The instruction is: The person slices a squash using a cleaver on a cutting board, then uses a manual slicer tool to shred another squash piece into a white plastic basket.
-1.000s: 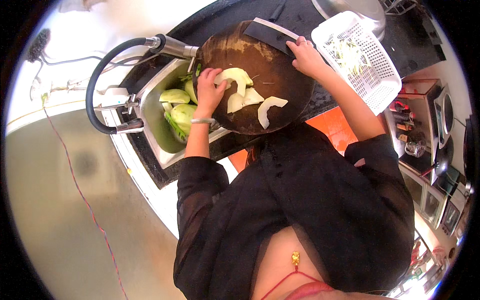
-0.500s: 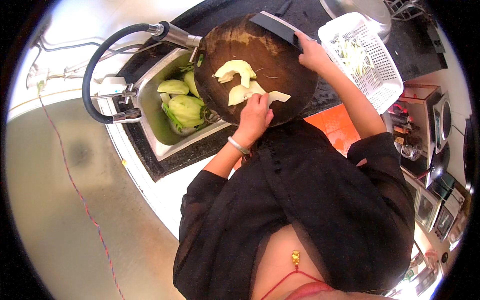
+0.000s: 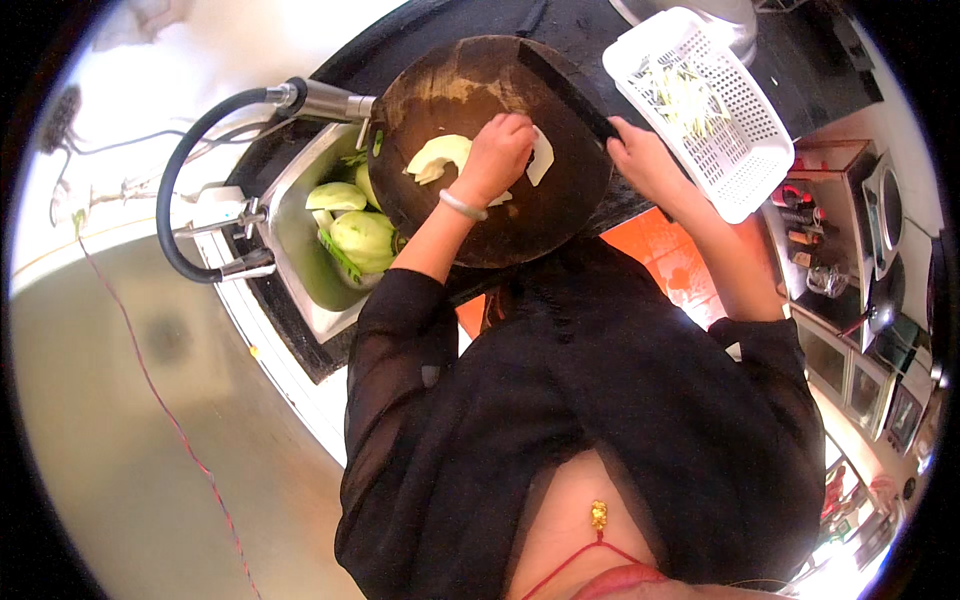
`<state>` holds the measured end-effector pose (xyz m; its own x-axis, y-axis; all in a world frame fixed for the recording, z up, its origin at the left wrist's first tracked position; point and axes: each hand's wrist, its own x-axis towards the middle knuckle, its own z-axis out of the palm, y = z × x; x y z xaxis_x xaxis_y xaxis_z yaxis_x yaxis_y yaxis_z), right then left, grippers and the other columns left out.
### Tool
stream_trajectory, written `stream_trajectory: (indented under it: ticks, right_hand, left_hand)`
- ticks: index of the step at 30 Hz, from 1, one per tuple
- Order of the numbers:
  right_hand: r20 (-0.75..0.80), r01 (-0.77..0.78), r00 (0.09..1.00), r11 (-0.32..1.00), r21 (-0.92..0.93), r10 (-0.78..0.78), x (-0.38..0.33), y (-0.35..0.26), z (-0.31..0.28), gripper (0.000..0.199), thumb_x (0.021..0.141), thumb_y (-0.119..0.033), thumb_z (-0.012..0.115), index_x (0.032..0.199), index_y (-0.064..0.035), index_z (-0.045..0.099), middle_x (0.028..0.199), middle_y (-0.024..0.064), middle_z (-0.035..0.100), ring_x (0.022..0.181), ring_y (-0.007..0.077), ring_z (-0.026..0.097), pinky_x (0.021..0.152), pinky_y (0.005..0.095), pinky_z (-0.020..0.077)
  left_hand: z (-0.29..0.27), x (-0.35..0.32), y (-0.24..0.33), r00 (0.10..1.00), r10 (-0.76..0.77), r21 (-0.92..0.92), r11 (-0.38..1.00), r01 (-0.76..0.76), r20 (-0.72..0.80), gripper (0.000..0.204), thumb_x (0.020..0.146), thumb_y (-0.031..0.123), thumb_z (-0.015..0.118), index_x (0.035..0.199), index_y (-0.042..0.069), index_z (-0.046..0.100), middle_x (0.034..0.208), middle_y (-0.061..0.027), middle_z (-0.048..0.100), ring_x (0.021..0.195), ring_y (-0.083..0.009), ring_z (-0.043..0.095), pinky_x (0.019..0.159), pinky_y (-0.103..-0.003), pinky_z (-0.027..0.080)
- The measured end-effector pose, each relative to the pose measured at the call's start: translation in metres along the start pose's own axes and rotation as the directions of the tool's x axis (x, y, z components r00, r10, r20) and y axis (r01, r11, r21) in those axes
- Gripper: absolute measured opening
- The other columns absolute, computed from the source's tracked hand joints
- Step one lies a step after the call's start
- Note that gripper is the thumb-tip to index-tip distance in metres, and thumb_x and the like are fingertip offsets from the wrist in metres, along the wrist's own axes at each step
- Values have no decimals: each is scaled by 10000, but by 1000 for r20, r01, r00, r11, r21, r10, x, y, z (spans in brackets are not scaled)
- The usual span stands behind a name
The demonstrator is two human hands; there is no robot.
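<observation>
At two o'clock on a round wooden board [image 3: 440, 90], a dark cleaver [image 3: 562, 84] is grasped by the right hand [image 3: 642, 160]; beside a pale curved slice [image 3: 541, 160], the left hand's [image 3: 496, 155] grip cannot be told.

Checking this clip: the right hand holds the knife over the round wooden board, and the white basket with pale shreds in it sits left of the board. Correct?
Not quite: the white basket sits to the right of the round wooden board, as the head view shows. The right hand does hold the knife over the board.
</observation>
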<state>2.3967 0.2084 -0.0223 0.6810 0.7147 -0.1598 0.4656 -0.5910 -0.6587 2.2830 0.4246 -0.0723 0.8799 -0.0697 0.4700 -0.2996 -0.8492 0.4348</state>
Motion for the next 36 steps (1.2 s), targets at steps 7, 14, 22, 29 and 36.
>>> stream_trajectory:
  ticks: [7,14,22,29,36]
  right_hand:
    - [77,-23,997,1000,11,22,-29,-8,19,326,855,-118,461,1135,48,472,847,310,604,841,457,591,763,520,469]
    - [41,-60,997,997,-47,62,-45,-37,40,301,876,-105,457,1143,34,445,809,290,592,815,452,580,721,514,452]
    - [-14,-179,984,975,-135,179,-31,-67,60,162,881,-114,444,975,16,429,789,280,604,769,454,598,697,527,477]
    - [-17,-192,981,968,-162,191,-23,-70,59,165,888,-131,439,961,17,428,779,284,605,777,457,598,707,533,473]
    - [-96,-222,974,950,-220,205,-21,-66,68,174,900,-160,450,943,8,434,763,291,603,770,465,596,701,539,476]
  left_hand:
    - [7,-4,0,999,42,-7,999,-42,26,75,722,24,628,786,35,589,896,-86,591,860,-290,558,749,-381,478]
    - [-5,-7,-11,998,14,-79,997,-9,64,103,717,45,655,798,37,591,880,-82,589,853,-292,554,754,-385,463]
    - [-25,-32,-21,990,-69,-59,996,62,-124,101,721,46,656,810,34,609,873,-84,597,866,-292,563,745,-388,474]
    - [-9,-33,-31,991,-73,-13,997,72,-112,64,716,35,619,778,24,621,870,-97,597,860,-288,565,758,-373,481]
    - [-10,-31,-25,994,33,-7,999,-34,-106,97,694,32,589,788,21,614,864,-95,589,856,-277,562,754,-367,480]
